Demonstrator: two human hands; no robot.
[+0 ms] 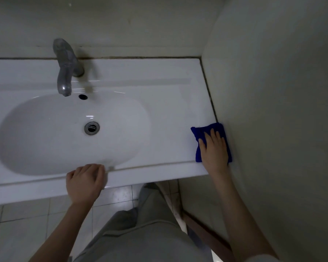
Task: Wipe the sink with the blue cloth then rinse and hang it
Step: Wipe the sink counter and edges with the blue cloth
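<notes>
**Cloth flat at the right end of the sink, under the right hand**

On my feed the blue cloth (198,132) lies folded on the sink (159,110), at the far right end of the flat white worktop beside the bowl. Its right edge touches the wall (273,91), and it sits close to the front lip. The right hand (214,150) lies on top of it, palm down. The fingers (213,135) are straight and side by side, pressing the cloth flat rather than gripping it. Blue shows beyond the fingertips and along both sides of the hand.

The left hand (84,181) rests on the sink's front rim, at the near edge of the bowl. Its fingers (95,168) are curled in like a loose fist, knuckles toward the bowl. That part of the picture is blurred.

The tap (65,67) stands at the back, with its spout reaching over the bowl. The overflow hole (83,97) is just below the spout and the drain (91,128) is in the bottom of the bowl. Pale floor tiles (17,224) show under the sink.
</notes>
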